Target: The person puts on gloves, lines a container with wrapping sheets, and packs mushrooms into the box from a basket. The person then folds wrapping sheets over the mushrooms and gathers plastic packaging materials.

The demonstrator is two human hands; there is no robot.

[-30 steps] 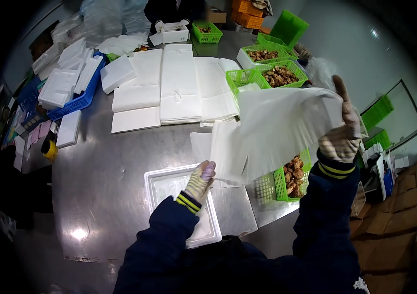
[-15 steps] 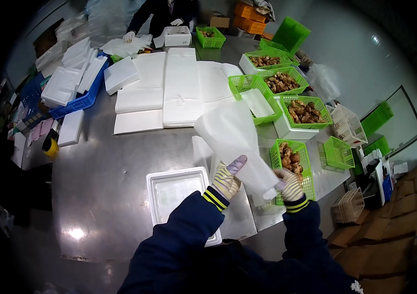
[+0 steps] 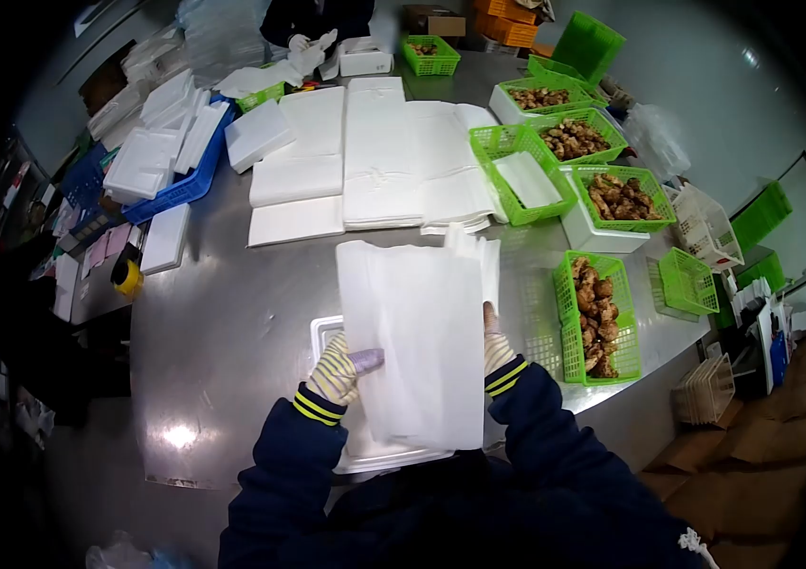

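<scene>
Paper (image 3: 422, 341), flatter now above tray (image 3: 393, 462), in snug grip of left hand (image 3: 335, 372) and right hand (image 3: 497, 349)

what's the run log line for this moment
left hand: grips white paper sheet; right hand: at sheet's right edge, grip unclear; white tray: partly hidden by sheet; nearest green basket: right of hands

A sheet of paper (image 3: 427, 351) is over a tray (image 3: 393, 462) on a table (image 3: 223, 332).
It is between the left hand (image 3: 338, 370) and the right hand (image 3: 498, 349). Paper stacks (image 3: 379, 161) lie behind it. To the right is a basket (image 3: 570, 332) with mushrooms (image 3: 597, 318) in it, and more baskets (image 3: 635, 226) stand behind that one. Far to the left, a crate (image 3: 192, 187) has foam pieces (image 3: 142, 163) in it.
</scene>
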